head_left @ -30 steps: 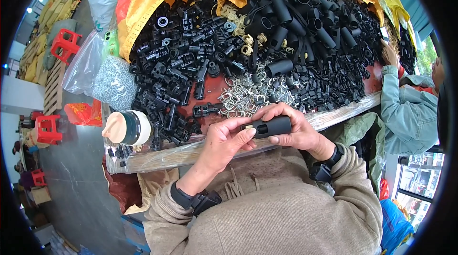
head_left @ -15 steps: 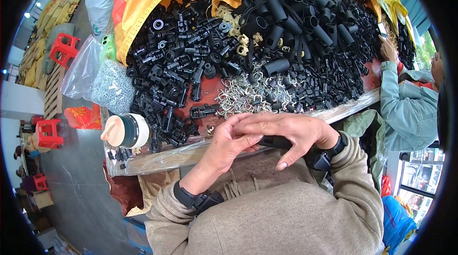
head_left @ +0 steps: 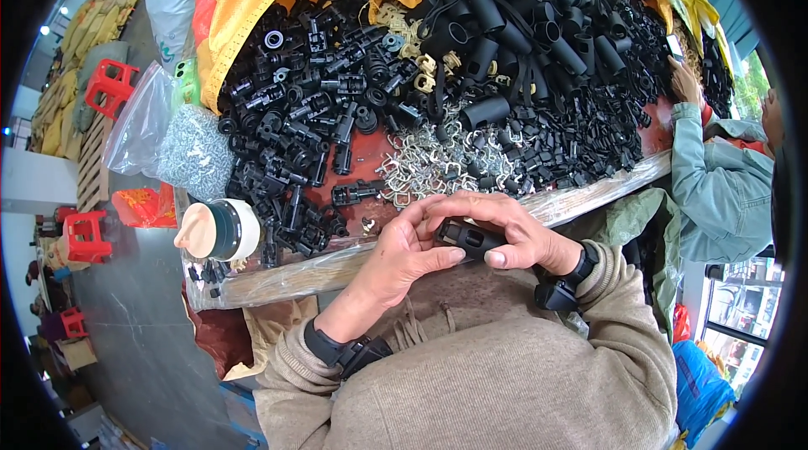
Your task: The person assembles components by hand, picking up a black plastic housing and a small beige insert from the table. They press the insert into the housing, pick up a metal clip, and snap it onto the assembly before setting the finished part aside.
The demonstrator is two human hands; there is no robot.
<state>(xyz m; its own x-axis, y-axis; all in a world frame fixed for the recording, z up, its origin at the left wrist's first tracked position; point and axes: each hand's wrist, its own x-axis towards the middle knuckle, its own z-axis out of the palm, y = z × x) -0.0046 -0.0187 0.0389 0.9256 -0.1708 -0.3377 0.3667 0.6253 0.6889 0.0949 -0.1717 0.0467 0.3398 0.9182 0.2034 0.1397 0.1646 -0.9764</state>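
On the near side of the silver clip heap (head_left: 446, 159), a slotted black sleeve (head_left: 473, 239) gripped at both ends: left hand (head_left: 397, 255) pinching one, right hand (head_left: 530, 235) arched over the other, thumb against the wall. Apparently mid-assembly, completeness impossible to tell. Left of the clip heap on the red bench (head_left: 365, 159), plenty of black mechanisms (head_left: 290, 126), seemingly unsleeved; beyond it, loose sleeves (head_left: 486, 8), seemingly unfilled. No finished piece identifiable.

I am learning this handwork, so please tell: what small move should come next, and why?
Perhaps rotate the black, windowed plastic cylinder slightly for inspection: the left grip and right grip curve around it, and its underside is out of view.
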